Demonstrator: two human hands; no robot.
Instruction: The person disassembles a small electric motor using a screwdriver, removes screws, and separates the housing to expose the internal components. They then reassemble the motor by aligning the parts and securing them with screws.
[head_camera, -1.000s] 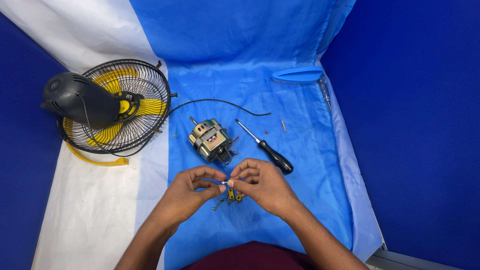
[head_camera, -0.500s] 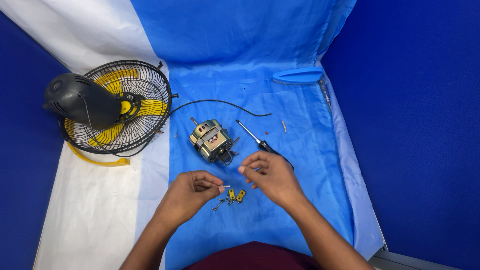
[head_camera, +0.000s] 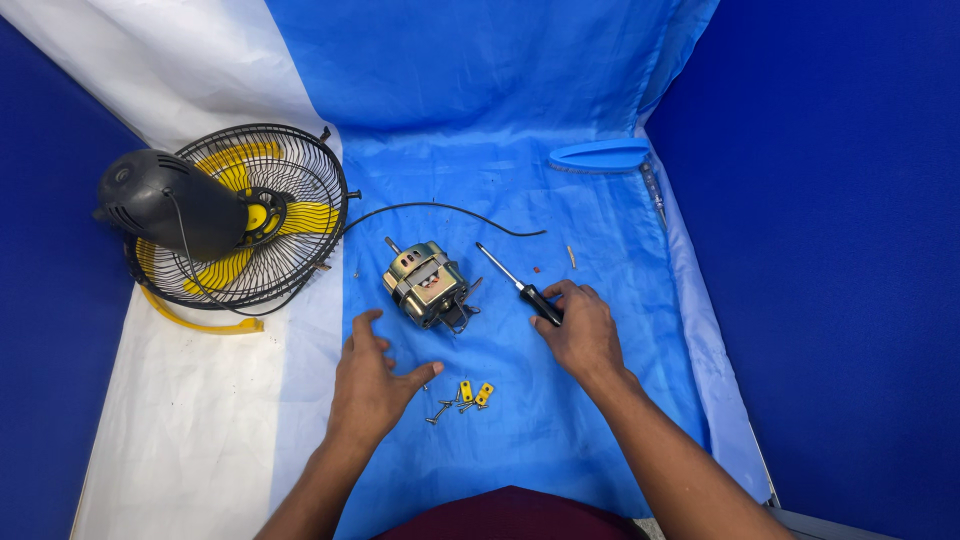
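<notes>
- Already, at the far left, the fan lies on the white sheet with its black rear housing toward you and the wire guard and yellow blades behind it; judging by the loose parts, it stands partly dismantled.
- A yellow curved strip lies just under the guard, apart from the fan.
- Your left hand rests flat on the blue cloth with fingers spread wide, gripping nothing; it sits just below and to the left of the motor.
- The fan motor is out and lies free on the cloth, between your two hands, with a black cable curving away behind it.
- Small screws and two yellow tabs lie loose just right of your left thumb, so the fasteners look to be off already.
- Your right hand curls over the black handle of the screwdriver, fingers closing on it; whether it is lifted off the cloth yet you cannot tell. Its shaft points up-left toward the motor.
- A blue plastic piece lies well apart at the upper right.
- What seems left: work on the motor itself with the screwdriver; nothing shows reassembly begun.
</notes>
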